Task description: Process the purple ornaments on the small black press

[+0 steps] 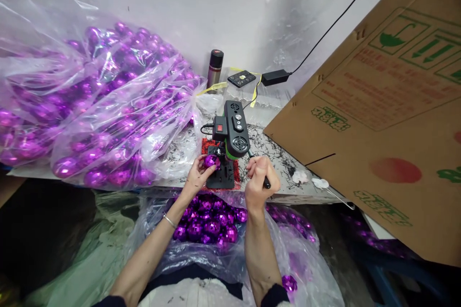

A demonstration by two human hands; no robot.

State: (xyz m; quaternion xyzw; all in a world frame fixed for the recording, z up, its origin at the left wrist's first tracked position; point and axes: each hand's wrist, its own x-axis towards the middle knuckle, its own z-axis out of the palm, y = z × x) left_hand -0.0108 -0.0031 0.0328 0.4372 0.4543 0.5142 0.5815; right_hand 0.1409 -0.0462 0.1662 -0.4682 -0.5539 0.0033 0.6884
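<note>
dark right sleeve (274,294), nearest. left hand (196,175): pinching one purple ball (211,161), near-left of black machine (236,127) on desk (298,197); probably light, stiff, slick, fragile; best held round its middle. right hand (261,176): wrapped about black handle (267,183). right: carton (360,148), green umbrella mark (392,40), lettering unreadable.

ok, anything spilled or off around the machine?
Yes: short black strands litter the white tabletop around the black machine, apparently uncleared debris. Two white scraps lie loose by the carton. No damage visible.
</note>
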